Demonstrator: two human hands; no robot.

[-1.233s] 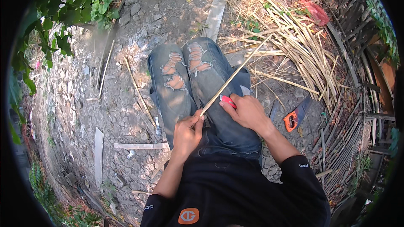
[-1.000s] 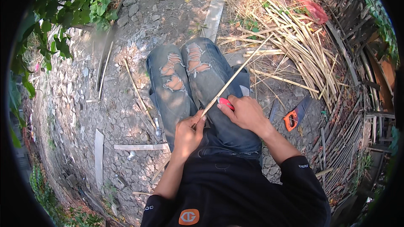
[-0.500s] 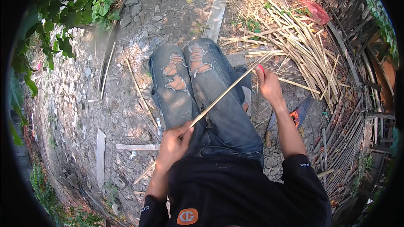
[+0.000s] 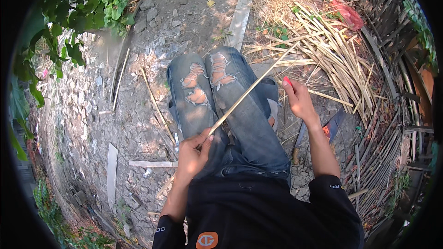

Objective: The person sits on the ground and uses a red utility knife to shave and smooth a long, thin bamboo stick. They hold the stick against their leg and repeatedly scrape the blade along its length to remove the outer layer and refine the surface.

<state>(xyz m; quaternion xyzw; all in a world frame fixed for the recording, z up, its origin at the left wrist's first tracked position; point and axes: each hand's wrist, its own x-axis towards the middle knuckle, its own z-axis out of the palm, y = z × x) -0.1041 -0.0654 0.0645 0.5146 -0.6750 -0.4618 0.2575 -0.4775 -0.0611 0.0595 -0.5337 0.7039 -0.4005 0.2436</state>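
Observation:
My left hand (image 4: 193, 154) is closed round the lower part of a thin bamboo strip (image 4: 247, 93). The strip slants across my thighs, up and to the right, and its far tip lies over the edge of a heap of strips. To the right of it, my right hand (image 4: 300, 100) is closed, apart from the strip. A small red thing (image 4: 287, 81) shows at its thumb and fingertips; most of it is hidden, so its kind is unclear. Beneath both arms are my legs in torn blue jeans (image 4: 251, 115).
A heap of bamboo strips (image 4: 339, 60) lies at the far right, beside a red bag (image 4: 348, 14). Close to my right forearm are a handsaw (image 4: 333, 124) and a wooden-handled blade (image 4: 297, 147). A plank (image 4: 241, 14) lies ahead; leafy branches (image 4: 69, 9) hang at upper left.
My right hand has moved slightly down and right, away from the bamboo strip. The strip's far end has risen a little; my left hand keeps its hold. The whole view has shifted slightly.

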